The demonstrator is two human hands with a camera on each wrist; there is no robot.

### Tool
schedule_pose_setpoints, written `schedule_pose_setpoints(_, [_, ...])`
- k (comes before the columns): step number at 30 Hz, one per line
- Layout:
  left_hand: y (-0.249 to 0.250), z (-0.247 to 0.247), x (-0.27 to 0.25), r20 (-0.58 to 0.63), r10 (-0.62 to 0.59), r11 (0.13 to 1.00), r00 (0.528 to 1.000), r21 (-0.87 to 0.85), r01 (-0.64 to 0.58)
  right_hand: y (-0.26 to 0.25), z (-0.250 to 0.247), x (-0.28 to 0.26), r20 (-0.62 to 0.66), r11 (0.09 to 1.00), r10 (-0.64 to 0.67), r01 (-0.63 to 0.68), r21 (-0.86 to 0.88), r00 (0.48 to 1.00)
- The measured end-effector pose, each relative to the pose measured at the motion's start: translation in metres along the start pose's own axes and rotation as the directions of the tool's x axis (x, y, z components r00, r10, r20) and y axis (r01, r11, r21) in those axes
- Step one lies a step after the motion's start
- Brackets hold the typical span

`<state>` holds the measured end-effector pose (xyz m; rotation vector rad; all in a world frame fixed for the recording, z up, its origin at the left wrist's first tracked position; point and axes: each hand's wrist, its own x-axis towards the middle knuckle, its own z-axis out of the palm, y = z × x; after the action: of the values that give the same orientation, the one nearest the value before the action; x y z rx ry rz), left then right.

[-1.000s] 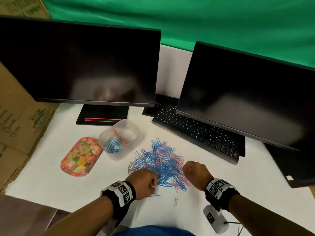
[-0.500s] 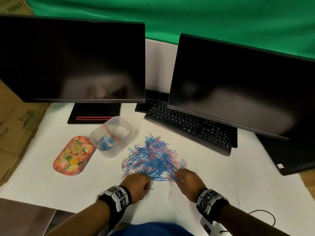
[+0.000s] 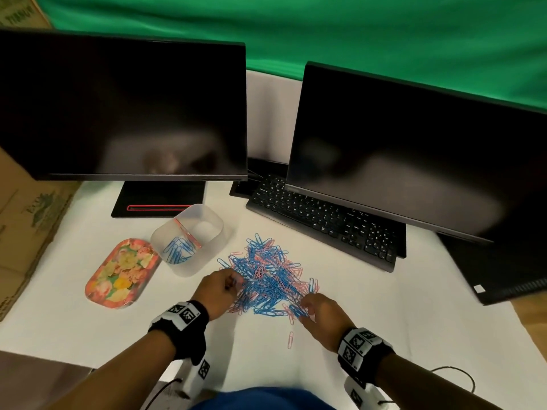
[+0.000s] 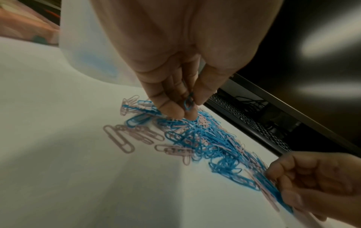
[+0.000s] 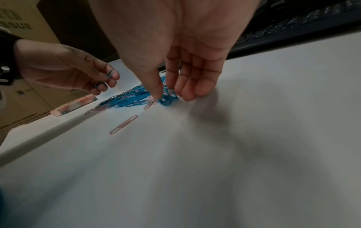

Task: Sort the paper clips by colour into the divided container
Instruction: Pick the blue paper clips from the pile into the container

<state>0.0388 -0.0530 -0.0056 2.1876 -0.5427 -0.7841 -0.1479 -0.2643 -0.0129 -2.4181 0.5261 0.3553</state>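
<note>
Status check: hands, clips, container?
Left hand pinches a blue clip; right hand picking at the pile. Container: blue clips one side, other looks empty. Nothing blocking.

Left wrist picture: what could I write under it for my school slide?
A left hand pinches a blue paper clip above a blue and pink pile.

A green cloth backdrop (image 3: 355,34) hangs behind a white table (image 3: 429,306). Two dark monitors stand along the table's far edge: the left monitor (image 3: 118,108) on a black base with a red line (image 3: 158,199), the right monitor (image 3: 414,155) overhanging a black keyboard (image 3: 322,223). Cardboard boxes (image 3: 26,220) press against the table's left edge.
</note>
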Motion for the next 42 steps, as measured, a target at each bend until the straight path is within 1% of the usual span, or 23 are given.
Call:
schedule_pose_setpoints(3, [0.001,-0.002,0.003,0.022,-0.026,0.999,0.999,-0.019,0.026,-0.005,0.001,0.006,-0.027,1.000,0.013,-0.013,0.000,1.000])
schedule_pose_setpoints(5, [0.003,0.001,0.004,0.040,-0.016,1.000,0.999,-0.016,0.017,-0.008,0.002,0.010,-0.027,0.999,0.021,-0.020,0.026,0.999])
schedule_pose_setpoints(9, [0.013,0.012,0.000,0.103,0.023,0.999,0.994,0.043,-0.027,-0.008,0.001,0.012,-0.012,0.999,0.011,-0.010,0.040,1.000])
schedule_pose_setpoints(12, [0.016,0.019,-0.003,0.155,0.085,0.988,0.984,0.115,-0.103,-0.004,0.001,0.012,-0.013,0.997,0.019,-0.018,0.080,1.000])
schedule_pose_setpoints(14, [0.018,0.025,-0.005,0.218,0.125,0.959,0.968,0.225,-0.175,0.000,0.001,0.013,-0.036,0.990,0.036,-0.030,0.140,0.999])
schedule_pose_setpoints(16, [0.020,0.033,-0.006,0.274,0.176,0.896,0.946,0.353,-0.269,0.003,-0.001,0.013,-0.043,0.977,0.048,-0.038,0.212,0.998])
schedule_pose_setpoints(18, [0.022,0.040,-0.006,0.314,0.209,0.833,0.926,0.439,-0.336,0.003,-0.004,0.012,-0.062,0.962,0.052,-0.033,0.272,0.997])
schedule_pose_setpoints(20, [0.023,0.044,-0.005,0.321,0.223,0.795,0.920,0.486,-0.363,0.002,-0.008,0.012,-0.100,0.945,0.053,-0.018,0.325,0.994])
schedule_pose_setpoints(22, [0.022,0.047,-0.004,0.319,0.235,0.777,0.918,0.506,-0.374,0.002,-0.014,0.013,-0.103,0.923,0.069,-0.024,0.383,0.992])
schedule_pose_setpoints(23, [0.021,0.047,-0.004,0.318,0.240,0.772,0.917,0.511,-0.379,0.002,-0.017,0.013,-0.084,0.901,0.096,-0.051,0.431,0.992])
schedule_pose_setpoints(26, [0.017,0.045,-0.005,0.312,0.257,0.783,0.915,0.487,-0.386,-0.003,-0.026,0.013,-0.036,0.789,0.197,-0.137,0.598,0.980])
schedule_pose_setpoints(28, [0.016,0.041,-0.006,0.287,0.262,0.823,0.922,0.433,-0.368,-0.006,-0.030,0.015,-0.005,0.709,0.228,-0.162,0.686,0.974])
schedule_pose_setpoints(29, [0.016,0.039,-0.006,0.270,0.265,0.842,0.926,0.404,-0.359,-0.007,-0.031,0.016,0.013,0.653,0.243,-0.174,0.737,0.970])
schedule_pose_setpoints(31, [0.015,0.034,-0.005,0.242,0.239,0.891,0.940,0.331,-0.311,-0.009,-0.033,0.016,0.059,0.558,0.261,-0.200,0.805,0.964])
schedule_pose_setpoints(33, [0.013,0.031,-0.003,0.222,0.189,0.942,0.957,0.235,-0.241,-0.010,-0.032,0.017,0.122,0.522,0.267,-0.250,0.816,0.956])
schedule_pose_setpoints(34, [0.012,0.030,-0.002,0.211,0.168,0.961,0.963,0.181,-0.207,-0.011,-0.032,0.017,0.147,0.524,0.262,-0.268,0.809,0.954])
schedule_pose_setpoints(35, [0.013,0.029,-0.001,0.197,0.147,0.977,0.969,0.121,-0.173,-0.011,-0.029,0.018,0.159,0.547,0.255,-0.278,0.790,0.954])
schedule_pose_setpoints(36, [0.014,0.029,0.000,0.187,0.119,0.989,0.975,0.063,-0.133,-0.011,-0.027,0.018,0.154,0.598,0.233,-0.266,0.756,0.960])
schedule_pose_setpoints(37, [0.015,0.027,0.001,0.185,0.088,0.996,0.979,0.015,-0.092,-0.011,-0.024,0.017,0.136,0.696,0.195,-0.235,0.679,0.971])
schedule_pose_setpoints(39, [0.018,0.023,0.003,0.217,0.012,0.999,0.976,-0.050,-0.001,-0.014,-0.016,0.014,0.115,0.908,0.061,-0.103,0.405,0.992])
schedule_pose_setpoints(40, [0.019,0.022,0.005,0.238,-0.026,0.993,0.971,-0.108,0.053,-0.016,-0.012,0.012,0.130,0.962,0.002,-0.037,0.269,0.992])
schedule_pose_setpoints(41, [0.020,0.020,0.007,0.250,-0.064,0.976,0.966,-0.185,0.113,-0.020,-0.009,0.012,0.145,0.990,-0.043,0.023,0.136,0.989])
schedule_pose_setpoints(42, [0.022,0.019,0.008,0.254,-0.102,0.946,0.962,-0.273,0.173,-0.024,-0.006,0.011,0.162,0.998,-0.067,0.068,-0.006,0.985])
